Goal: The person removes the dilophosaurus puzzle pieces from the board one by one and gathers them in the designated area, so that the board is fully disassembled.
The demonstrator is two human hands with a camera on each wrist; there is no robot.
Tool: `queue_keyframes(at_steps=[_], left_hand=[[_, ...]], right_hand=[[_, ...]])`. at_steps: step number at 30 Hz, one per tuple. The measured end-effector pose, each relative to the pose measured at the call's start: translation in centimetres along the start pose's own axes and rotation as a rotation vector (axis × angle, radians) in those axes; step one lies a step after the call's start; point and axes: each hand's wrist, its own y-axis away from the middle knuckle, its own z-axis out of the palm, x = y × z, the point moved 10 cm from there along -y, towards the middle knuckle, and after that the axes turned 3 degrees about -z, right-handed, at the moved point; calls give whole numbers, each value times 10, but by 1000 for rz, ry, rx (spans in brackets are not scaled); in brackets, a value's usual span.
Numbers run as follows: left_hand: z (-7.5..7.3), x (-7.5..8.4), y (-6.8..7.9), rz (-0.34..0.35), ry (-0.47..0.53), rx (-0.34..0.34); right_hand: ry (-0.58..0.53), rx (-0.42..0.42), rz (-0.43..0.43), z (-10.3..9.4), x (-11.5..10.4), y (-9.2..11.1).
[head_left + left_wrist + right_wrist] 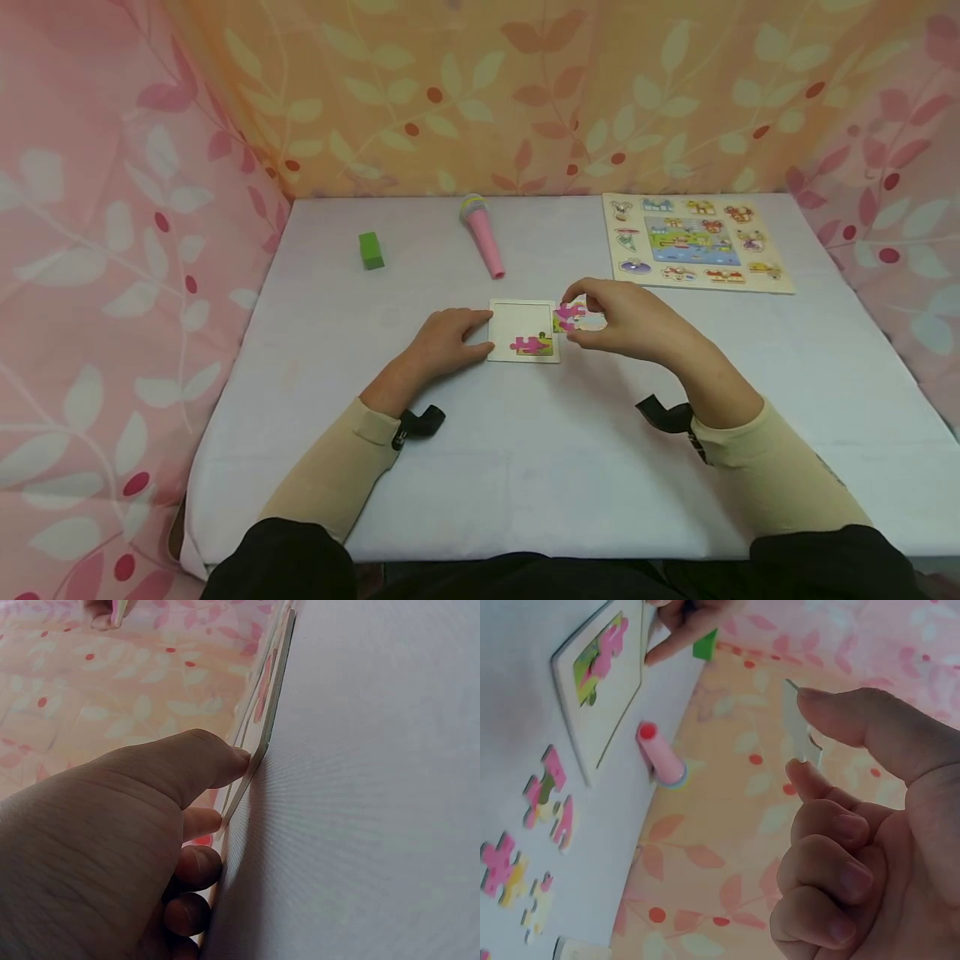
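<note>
A square cream puzzle board (517, 321) lies flat on the white table, with a pink and green piece (532, 343) fitted in its lower right corner. My left hand (442, 343) rests at the board's left edge; thumb and index finger touch the rim a little apart. Just right of the board, my right hand (633, 321) pinches a jigsaw piece (799, 724) between thumb and index fingertip, held above the table. Its pale side faces the right wrist camera, and the other fingers curl towards the palm. Several loose puzzle pieces (544, 791) lie on the table beside the board.
A pink toy microphone (486, 237) lies behind the board, with a green block (371, 250) to its left. At the back right is a wooden picture puzzle (697, 279). Flowered cloth (525, 100) surrounds the white table (480, 467) at back and sides.
</note>
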Motion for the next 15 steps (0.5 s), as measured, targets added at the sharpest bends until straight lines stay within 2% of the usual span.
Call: queue_keyframes(at_steps=[8,15], left_hand=[[0,-1,0,-5,10,-1],[1,-2,0,-6,8,0]], right_hand=[[-13,-22,40,6,25,19],[-57,-54,69,25,49,30]])
